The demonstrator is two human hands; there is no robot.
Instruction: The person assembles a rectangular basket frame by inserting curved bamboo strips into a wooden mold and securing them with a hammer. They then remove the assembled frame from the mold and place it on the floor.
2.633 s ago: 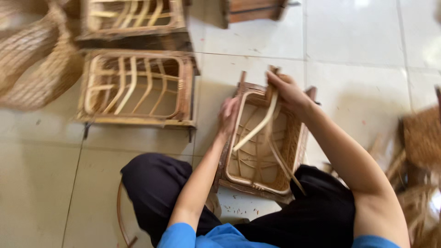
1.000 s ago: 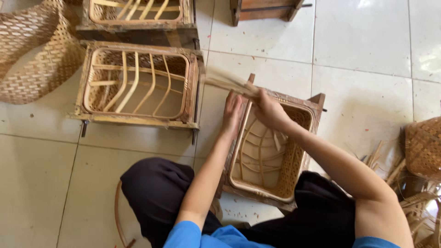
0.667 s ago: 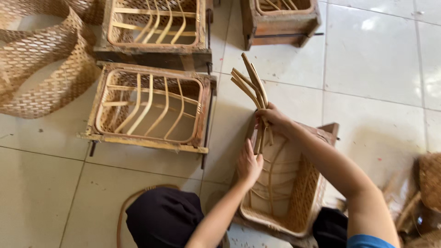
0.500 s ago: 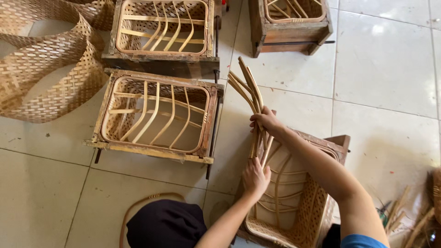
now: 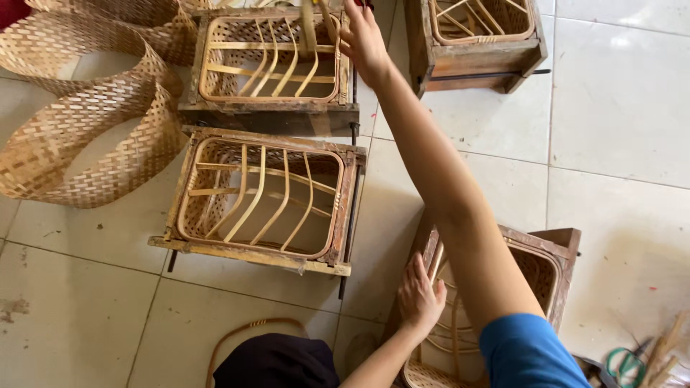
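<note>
My right hand (image 5: 363,36) is stretched far forward over the farthest wooden frame basket (image 5: 269,68), closed on a few rattan strips (image 5: 313,25) that stick up past the top edge of the view. My left hand (image 5: 420,298) rests with fingers spread on the near left rim of the wooden-framed rattan basket (image 5: 553,266) in front of my lap. Curved ribs show inside that basket, mostly hidden by my right arm.
A second frame basket with curved ribs (image 5: 262,197) lies on the tiled floor at centre. Wide woven rattan bands (image 5: 86,115) coil at the left. Another wooden frame (image 5: 478,39) stands top right. Green-handled scissors (image 5: 622,363) and loose strips lie bottom right. A rattan hoop (image 5: 248,330) sits near my knee.
My right hand has lifted the bundle of strips off the near basket and carried it forward over the far basket. The left hand has stayed on the near basket's rim.
</note>
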